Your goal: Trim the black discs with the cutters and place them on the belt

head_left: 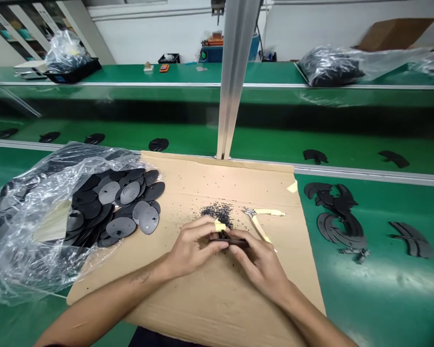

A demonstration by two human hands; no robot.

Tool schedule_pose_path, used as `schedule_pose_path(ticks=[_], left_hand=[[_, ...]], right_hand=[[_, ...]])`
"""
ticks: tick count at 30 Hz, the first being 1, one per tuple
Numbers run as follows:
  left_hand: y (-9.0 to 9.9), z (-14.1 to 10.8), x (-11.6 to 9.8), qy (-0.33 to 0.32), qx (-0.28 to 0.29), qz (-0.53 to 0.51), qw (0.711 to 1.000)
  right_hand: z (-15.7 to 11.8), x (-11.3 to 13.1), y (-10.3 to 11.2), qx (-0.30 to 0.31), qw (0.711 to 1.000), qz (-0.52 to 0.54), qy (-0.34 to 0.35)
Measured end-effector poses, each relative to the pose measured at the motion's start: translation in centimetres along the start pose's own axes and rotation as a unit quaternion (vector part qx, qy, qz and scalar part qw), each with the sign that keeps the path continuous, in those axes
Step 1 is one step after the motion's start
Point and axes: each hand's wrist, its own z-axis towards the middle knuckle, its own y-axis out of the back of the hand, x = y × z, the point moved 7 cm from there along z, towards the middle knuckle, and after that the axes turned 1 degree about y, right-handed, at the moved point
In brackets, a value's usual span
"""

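Note:
Between my two hands is a dark plastic part (235, 242), seen nearly edge-on; its full shape is hidden by the fingers. My left hand (195, 246) pinches its left end, thumb below and fingers above, with yellow tape round one fingertip. On the other end, my right hand (262, 262) is closed with thumb and fingers. Just beyond the hands lies a heap of small black plastic bits (217, 211). Side cutters with pale yellow handles (262, 226) rest on the cardboard sheet (188, 299), right of the heap and close to my right hand.
At left, many black oval plates (130, 193) spill from a clear plastic bag (32, 260). Black curved parts (342, 217) lie on the green table at right. A metal post (235, 82) rises behind the cardboard. More black parts (158, 144) sit on the green surface behind.

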Motion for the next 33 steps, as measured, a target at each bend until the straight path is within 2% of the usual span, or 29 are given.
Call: schedule_pose_path(ticks=[12,20,28,30,33], left_hand=[[-0.3,0.2,-0.5,-0.054,0.065,0.019,0.996],[-0.7,-0.1,0.4,-0.007,0.104,0.121,0.987],[-1.0,-0.6,0.3,0.020,0.135,0.187,0.973],[-0.8,-0.5,0.1,0.017,0.126,0.175,0.976],[-0.4,0.1,-0.3,0.005,0.105,0.083,0.991]], right_hand=[[0.0,0.9,0.0,0.006,0.996,-0.049,0.075],[0.2,0.4,-0.5,0.034,0.998,-0.049,0.021],[0.1,0.6,-0.7,0.061,0.997,-0.048,-0.012],[0.1,0.8,-0.5,0.059,0.997,-0.051,0.000],[0.1,1.2,-0.3,0.050,0.997,-0.047,0.031]])
